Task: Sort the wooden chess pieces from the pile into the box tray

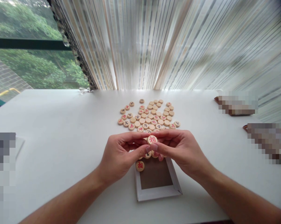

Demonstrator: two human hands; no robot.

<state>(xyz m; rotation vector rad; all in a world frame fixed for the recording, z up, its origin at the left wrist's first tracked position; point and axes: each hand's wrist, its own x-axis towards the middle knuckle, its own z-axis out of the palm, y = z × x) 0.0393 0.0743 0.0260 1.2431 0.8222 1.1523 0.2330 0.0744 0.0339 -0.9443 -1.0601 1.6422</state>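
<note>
Both hands meet over the near middle of a white table [61, 124]. My left hand [119, 155] and my right hand [180, 151] pinch one round wooden chess piece [152, 139] with a red character between thumbs and fingertips. Below them lies a shallow white-framed tray [175, 186] with a brown floor. A second piece with a red character [140, 165] rests at the tray's upper left corner, and a couple more pieces sit half hidden under my fingers. Beyond the hands, a scatter of several wooden pieces [149, 116] with red and black characters lies on the table.
A striped curtain [177, 43] hangs behind the table, with a window onto trees at the far left. Blurred-out objects lie at the right edge [238, 104] and at the left edge [2, 161] of the table.
</note>
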